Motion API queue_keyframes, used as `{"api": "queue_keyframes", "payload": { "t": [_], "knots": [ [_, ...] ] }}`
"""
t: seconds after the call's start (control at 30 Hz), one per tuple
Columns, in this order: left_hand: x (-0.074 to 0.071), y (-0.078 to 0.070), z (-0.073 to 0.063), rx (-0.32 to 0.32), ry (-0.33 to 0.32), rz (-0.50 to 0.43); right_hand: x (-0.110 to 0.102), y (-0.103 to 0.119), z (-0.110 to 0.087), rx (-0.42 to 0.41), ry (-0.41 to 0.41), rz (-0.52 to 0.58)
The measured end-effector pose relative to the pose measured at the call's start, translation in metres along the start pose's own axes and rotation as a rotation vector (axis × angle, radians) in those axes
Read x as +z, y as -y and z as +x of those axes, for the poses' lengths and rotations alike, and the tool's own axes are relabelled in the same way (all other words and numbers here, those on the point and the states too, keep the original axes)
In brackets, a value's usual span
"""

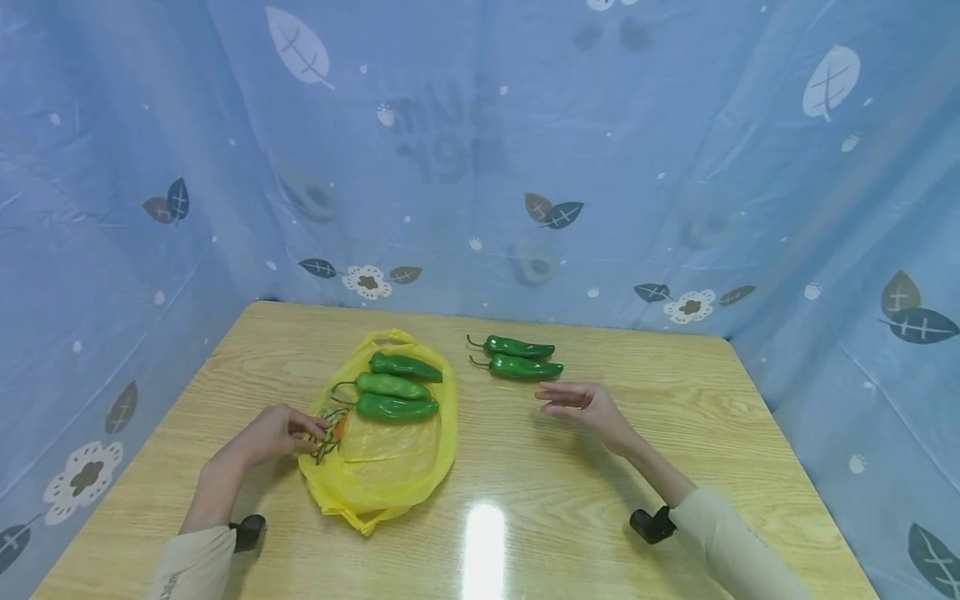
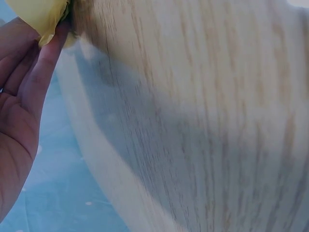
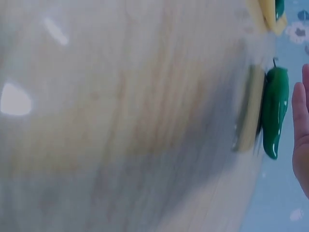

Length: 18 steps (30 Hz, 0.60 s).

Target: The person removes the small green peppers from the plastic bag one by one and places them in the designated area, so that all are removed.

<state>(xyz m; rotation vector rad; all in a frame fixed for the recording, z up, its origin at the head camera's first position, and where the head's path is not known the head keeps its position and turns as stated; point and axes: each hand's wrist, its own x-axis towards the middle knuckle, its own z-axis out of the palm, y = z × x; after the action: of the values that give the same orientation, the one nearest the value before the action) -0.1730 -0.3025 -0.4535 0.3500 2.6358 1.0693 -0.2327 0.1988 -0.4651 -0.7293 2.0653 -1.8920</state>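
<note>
A yellow plastic bag (image 1: 447,442) lies spread on the table with its mouth facing up. Three green chili peppers (image 1: 396,407) rest on it, side by side. At the bag's left rim, my left hand (image 1: 273,435) pinches the plastic between thumb and fingers; the left wrist view shows the yellow film (image 2: 41,17) over the fingertips. Two more green peppers (image 1: 525,367) lie parallel on bare wood at the back. Just right of and in front of them hovers my right hand (image 1: 585,408), fingers loosely extended, holding nothing. In the right wrist view one pepper (image 3: 275,108) shows beside that hand.
The light wooden table (image 1: 600,533) carries a bright glare spot near its front. A blue patterned curtain (image 1: 480,167) hangs behind it and on both sides. Black wrist cameras (image 1: 652,525) are strapped at both cuffs.
</note>
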Motion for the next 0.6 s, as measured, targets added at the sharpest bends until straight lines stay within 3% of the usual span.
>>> {"api": "queue_keyframes", "payload": {
  "t": [0.6],
  "knots": [
    [0.0, 0.001, -0.001, 0.015, -0.009, 0.015, 0.034, 0.006, -0.019, 0.001, 0.055, 0.052]
  ]
}}
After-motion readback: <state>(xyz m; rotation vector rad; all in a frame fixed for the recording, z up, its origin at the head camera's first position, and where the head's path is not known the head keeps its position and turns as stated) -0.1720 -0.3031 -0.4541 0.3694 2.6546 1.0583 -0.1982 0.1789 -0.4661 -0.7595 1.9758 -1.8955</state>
